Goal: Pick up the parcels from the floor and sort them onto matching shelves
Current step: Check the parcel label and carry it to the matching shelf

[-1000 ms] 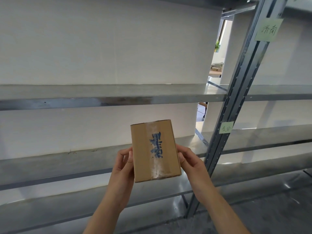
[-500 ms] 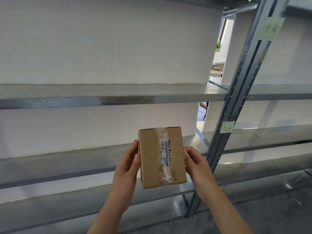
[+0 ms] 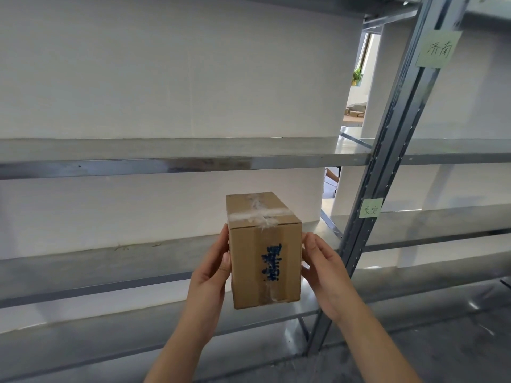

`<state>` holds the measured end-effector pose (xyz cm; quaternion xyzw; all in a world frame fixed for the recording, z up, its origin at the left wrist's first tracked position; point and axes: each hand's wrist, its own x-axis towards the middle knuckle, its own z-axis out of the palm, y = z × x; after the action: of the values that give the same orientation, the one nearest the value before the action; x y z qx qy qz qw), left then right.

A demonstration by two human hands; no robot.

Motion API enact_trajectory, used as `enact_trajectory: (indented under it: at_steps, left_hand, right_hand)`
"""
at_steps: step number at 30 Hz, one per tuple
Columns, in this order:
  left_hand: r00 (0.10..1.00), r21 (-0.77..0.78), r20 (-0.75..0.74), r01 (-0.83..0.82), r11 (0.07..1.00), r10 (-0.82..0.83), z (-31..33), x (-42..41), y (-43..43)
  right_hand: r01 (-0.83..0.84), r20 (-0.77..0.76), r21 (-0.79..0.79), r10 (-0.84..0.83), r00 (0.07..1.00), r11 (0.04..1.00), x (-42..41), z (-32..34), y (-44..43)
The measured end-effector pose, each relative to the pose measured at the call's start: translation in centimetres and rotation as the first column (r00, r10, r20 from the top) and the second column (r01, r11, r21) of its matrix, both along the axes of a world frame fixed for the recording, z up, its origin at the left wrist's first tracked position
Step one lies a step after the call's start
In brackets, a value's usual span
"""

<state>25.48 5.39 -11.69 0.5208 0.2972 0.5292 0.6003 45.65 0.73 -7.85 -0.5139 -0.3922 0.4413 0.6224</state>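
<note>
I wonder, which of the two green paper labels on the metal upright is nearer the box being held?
The lower, smaller label, about level with the cardboard box's top; the larger label sits high up the upright.

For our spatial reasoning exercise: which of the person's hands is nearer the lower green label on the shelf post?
Right. The right hand grips the box on the side below-left of the lower green label; the left hand holds the box's far side.
</note>
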Motion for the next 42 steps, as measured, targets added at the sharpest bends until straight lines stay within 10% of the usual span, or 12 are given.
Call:
enact_trajectory:
  at_steps: [27, 42]
  left_hand:
    - [0.989, 0.016, 0.024, -0.149, 0.989, 0.148, 1.5, 0.9, 0.4]
    - [0.996, 0.073, 0.062, 0.056, 0.996, -0.060, 2.1, -0.9, 1.0]
  right_hand:
    - [-0.042, 0.008, 0.109, 0.041, 0.999, 0.993, 0.2, 1.4, 0.0]
    - [-0.202, 0.088, 0.058, 0.196, 0.977, 0.978, 0.6, 1.3, -0.1]
